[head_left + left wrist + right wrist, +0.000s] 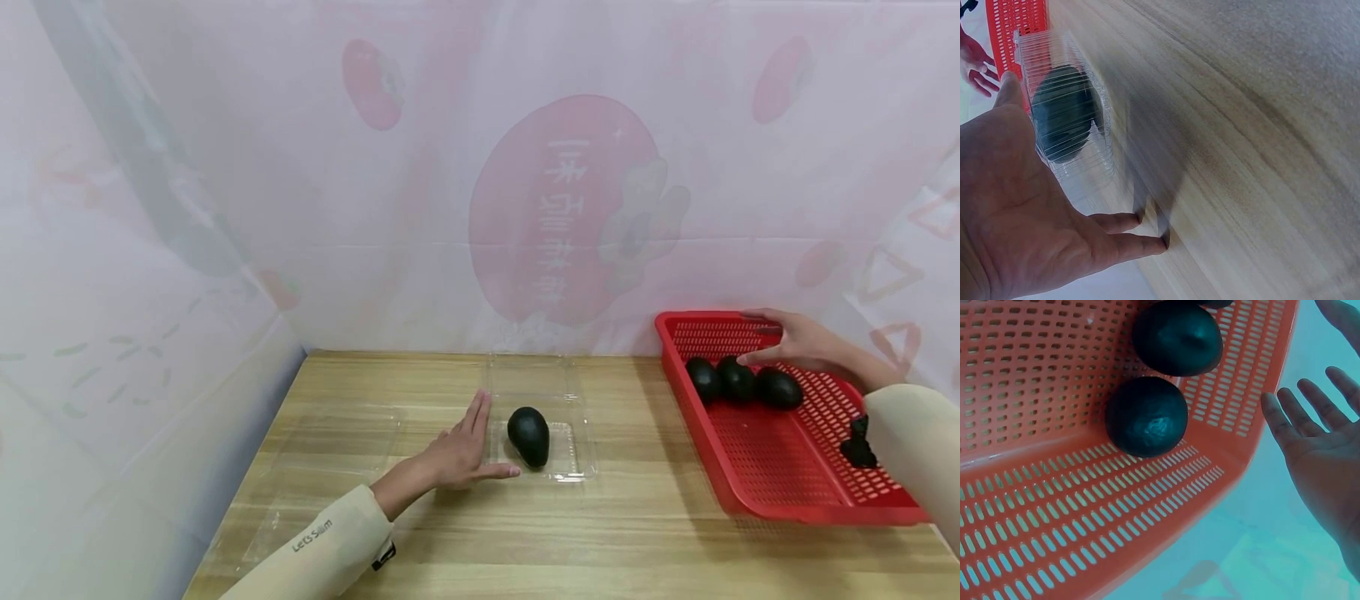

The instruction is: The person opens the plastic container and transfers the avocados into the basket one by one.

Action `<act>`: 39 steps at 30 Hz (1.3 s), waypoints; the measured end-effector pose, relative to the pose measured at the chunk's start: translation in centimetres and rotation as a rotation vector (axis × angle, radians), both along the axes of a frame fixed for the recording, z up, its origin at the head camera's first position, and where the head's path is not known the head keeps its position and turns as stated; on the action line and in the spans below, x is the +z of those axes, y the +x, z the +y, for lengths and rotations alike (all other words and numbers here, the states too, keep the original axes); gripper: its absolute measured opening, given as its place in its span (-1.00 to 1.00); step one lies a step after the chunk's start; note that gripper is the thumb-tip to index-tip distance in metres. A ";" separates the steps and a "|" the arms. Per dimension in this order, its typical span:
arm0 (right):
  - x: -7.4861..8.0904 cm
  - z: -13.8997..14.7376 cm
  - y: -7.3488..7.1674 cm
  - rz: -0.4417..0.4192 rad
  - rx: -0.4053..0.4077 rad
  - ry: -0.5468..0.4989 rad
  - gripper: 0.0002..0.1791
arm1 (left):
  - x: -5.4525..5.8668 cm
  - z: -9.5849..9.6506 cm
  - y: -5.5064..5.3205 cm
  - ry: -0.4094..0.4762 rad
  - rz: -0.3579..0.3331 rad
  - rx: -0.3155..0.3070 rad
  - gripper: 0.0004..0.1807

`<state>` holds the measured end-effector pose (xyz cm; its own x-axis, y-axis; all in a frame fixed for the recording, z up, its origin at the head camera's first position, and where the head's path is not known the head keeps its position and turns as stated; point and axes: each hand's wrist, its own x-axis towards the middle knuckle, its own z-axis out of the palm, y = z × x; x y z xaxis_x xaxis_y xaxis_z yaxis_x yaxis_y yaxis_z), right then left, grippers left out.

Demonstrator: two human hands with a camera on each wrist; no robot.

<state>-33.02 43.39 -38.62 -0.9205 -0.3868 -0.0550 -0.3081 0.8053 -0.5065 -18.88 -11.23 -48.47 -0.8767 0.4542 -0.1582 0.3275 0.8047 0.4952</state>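
A dark avocado (528,436) lies in a clear plastic clamshell box (587,458) whose lid stands folded back on the far side. My left hand (459,454) is at the box's left side, fingers extended and thumb pointing along the near edge. In the left wrist view, the avocado (1063,115) shows through the box's ribbed wall. Over the far part of a red basket (708,454), my right hand (806,342) hovers with fingers spread and nothing in them. Below it sit three avocados in a row, the middle avocado (735,385) nearest the thumb.
Faint clear plastic boxes (341,429) lie on the left of the wooden table (480,550). A printed pale curtain (420,275) rises behind the table and along its sides. The basket's raised, perforated walls stand at the right.
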 end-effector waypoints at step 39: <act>0.3 -5.0 0.9 0.059 0.103 -0.057 -0.11 | -0.1 0.2 -0.2 -0.015 -0.012 0.004 0.36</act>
